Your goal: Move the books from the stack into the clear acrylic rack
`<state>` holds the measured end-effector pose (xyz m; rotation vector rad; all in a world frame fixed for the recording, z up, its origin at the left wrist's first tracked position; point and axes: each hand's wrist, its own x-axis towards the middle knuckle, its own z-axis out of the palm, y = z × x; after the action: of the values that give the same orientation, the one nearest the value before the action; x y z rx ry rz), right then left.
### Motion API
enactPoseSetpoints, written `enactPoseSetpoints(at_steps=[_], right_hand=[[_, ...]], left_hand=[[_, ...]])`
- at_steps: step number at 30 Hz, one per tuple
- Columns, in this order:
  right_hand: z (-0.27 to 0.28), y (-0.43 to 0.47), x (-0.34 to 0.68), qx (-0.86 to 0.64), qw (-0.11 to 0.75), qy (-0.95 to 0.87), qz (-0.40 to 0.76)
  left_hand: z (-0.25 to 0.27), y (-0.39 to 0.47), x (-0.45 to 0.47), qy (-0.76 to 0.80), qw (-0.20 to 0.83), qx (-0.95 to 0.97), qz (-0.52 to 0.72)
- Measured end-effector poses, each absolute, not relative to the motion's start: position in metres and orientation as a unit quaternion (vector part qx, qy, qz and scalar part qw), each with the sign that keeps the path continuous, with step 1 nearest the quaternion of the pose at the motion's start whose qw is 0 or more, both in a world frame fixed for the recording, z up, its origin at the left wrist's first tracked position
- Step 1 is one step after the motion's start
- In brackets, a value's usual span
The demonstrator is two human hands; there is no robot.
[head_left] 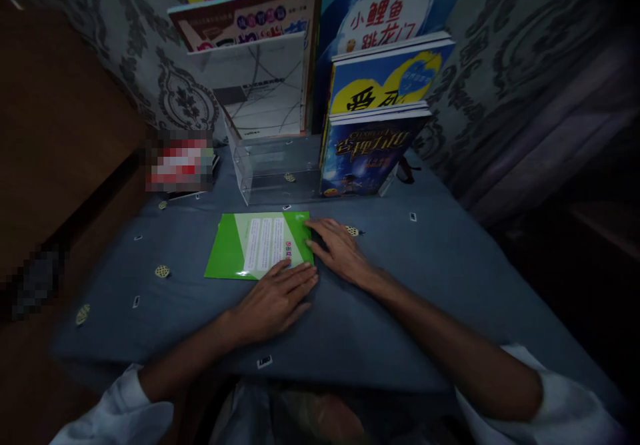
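A thin green book [265,245] lies flat on the cloth-covered table, its pale panels of small print facing up. My left hand [273,301] rests at the book's near right corner, fingers stretched out over its lower edge and the cloth. Against the right edge of the book, my right hand [343,248] has its fingertips touching the cover, thumb and fingers apart. Neither hand is closed round anything. Beyond the book stands a clear tiered rack [280,188], with a dark blue book [373,155] upright in its front right slot.
Behind it in the rack are a blue-and-yellow book [390,78], a white booklet [270,91] and several taller books. A blurred red-and-white item [181,165] lies left of the rack. The blue-grey tablecloth [400,338] reaches the near edge. Patterned fabric [185,95] hangs behind.
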<state>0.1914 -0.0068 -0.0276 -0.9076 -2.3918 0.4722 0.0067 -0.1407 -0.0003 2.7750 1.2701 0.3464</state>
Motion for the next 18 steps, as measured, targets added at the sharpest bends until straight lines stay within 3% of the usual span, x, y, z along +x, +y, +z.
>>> enactPoseSetpoints(at_steps=[8,18], right_hand=[[-0.032,-0.005,0.192,-0.33,0.26,-0.896,0.147],[-0.032,-0.005,0.192,-0.336,0.246,-0.897,0.147]], left_hand=[[0.003,-0.141,-0.012,0.441,0.056,0.89,0.105],[-0.002,-0.1,-0.096,0.587,0.03,0.798,0.132]])
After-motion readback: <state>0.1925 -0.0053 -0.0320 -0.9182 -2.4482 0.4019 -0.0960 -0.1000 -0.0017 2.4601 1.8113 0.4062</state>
